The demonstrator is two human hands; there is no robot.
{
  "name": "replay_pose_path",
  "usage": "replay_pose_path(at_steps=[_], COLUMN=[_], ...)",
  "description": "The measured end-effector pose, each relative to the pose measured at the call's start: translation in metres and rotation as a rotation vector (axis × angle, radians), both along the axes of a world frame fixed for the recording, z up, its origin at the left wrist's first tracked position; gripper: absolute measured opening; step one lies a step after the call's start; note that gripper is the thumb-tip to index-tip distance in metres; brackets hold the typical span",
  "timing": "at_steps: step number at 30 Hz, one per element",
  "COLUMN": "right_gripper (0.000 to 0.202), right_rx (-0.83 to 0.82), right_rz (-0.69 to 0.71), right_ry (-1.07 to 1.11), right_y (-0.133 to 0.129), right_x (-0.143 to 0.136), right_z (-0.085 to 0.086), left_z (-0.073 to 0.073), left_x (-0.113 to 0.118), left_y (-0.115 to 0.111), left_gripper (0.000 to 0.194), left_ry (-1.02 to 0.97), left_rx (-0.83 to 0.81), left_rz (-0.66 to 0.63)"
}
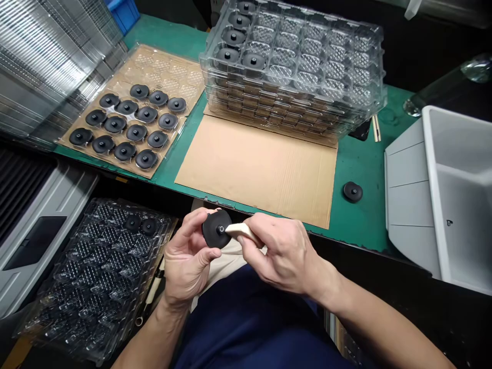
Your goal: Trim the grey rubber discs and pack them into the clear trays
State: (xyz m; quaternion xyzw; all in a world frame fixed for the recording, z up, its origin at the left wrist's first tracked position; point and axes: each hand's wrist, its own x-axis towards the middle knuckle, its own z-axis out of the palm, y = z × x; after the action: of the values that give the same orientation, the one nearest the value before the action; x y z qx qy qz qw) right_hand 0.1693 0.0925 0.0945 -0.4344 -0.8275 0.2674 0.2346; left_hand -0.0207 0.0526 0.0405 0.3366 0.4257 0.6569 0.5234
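While a black disc is held up in the left hand, a pale tool is brought to its raised centre by the right hand. Both hands are placed in front of the near edge of the green surface, above the wearer's lap. The left forearm is angled upward from the bottom of the view, with the palm turned inward; the hand is partly open, curved round the disc, whose rim is gripped between the thumb below and the fingers above. The right forearm is slanted in from the lower right, and the back of the hand is turned up. Its thumb and forefinger are closed on the tool, the other fingers are curled under, and the tip is pointed left at the disc's stub; whether contact is made cannot be told.

Beyond the hands, a cardboard sheet is laid flat, with a stack of clear trays set behind it, a few discs held in the top one. More discs are seated in a tray to the left. A loose disc is set down near the white bin on the right.
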Motion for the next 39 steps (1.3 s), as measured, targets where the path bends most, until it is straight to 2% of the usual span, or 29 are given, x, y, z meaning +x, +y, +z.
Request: replay_pose_path(at_steps=[6, 8, 10, 13, 16, 18, 20, 21, 24, 26, 27, 32, 36, 39], right_gripper=[0.020, 0.022, 0.024, 0.025, 0.031, 0.038, 0.030, 0.028, 0.043, 0.049, 0.051, 0.053, 0.049, 0.047], right_rx=[0.097, 0.155, 0.212, 0.251, 0.211, 0.181, 0.093, -0.015, -0.548, -0.773, -0.790, -0.645, -0.699, -0.589], right_rz=[0.061, 0.073, 0.028, -0.186, -0.303, -0.342, -0.379, -0.368, -0.197, -0.147, -0.158, -0.207, -0.312, -0.253], right_ry=[-0.090, -0.129, -0.186, -0.339, -0.499, -0.463, -0.245, -0.087, 0.394, 0.581, 0.623, 0.647, 0.714, 0.697], right_y=[0.002, 0.007, 0.019, 0.045, 0.062, 0.057, 0.041, 0.030, -0.002, -0.016, -0.021, -0.030, -0.033, -0.037], right_x=[0.006, 0.008, 0.013, 0.032, 0.055, 0.063, 0.060, 0.055, 0.034, 0.021, 0.017, 0.013, 0.011, 0.009], right_z=[0.003, -0.001, -0.013, -0.047, -0.079, -0.086, -0.082, -0.077, -0.061, -0.052, -0.049, -0.038, -0.037, -0.036], left_z=[0.001, 0.000, 0.000, 0.002, 0.003, 0.001, -0.001, -0.003, -0.004, -0.002, 0.000, 0.008, 0.006, 0.004], left_x=[0.000, 0.001, 0.004, 0.008, 0.010, 0.010, 0.012, 0.013, 0.022, 0.029, 0.031, 0.040, 0.044, 0.046], left_y=[-0.004, -0.007, -0.009, -0.012, -0.012, -0.012, -0.012, -0.013, -0.014, -0.013, -0.013, -0.007, -0.009, -0.012], left_gripper=[0.052, 0.054, 0.061, 0.069, 0.065, 0.060, 0.057, 0.056, 0.048, 0.044, 0.041, 0.037, 0.053, 0.061], left_ry=[-0.177, -0.248, -0.330, -0.440, -0.486, -0.478, -0.448, -0.426, -0.338, -0.268, -0.231, -0.125, -0.135, -0.048], left_rx=[-0.162, -0.249, -0.333, -0.385, -0.383, -0.364, -0.337, -0.329, -0.318, -0.304, -0.299, -0.305, -0.289, -0.301], left_rz=[-0.149, -0.198, -0.268, -0.349, -0.339, -0.315, -0.286, -0.273, -0.260, -0.261, -0.259, -0.278, -0.323, -0.295])
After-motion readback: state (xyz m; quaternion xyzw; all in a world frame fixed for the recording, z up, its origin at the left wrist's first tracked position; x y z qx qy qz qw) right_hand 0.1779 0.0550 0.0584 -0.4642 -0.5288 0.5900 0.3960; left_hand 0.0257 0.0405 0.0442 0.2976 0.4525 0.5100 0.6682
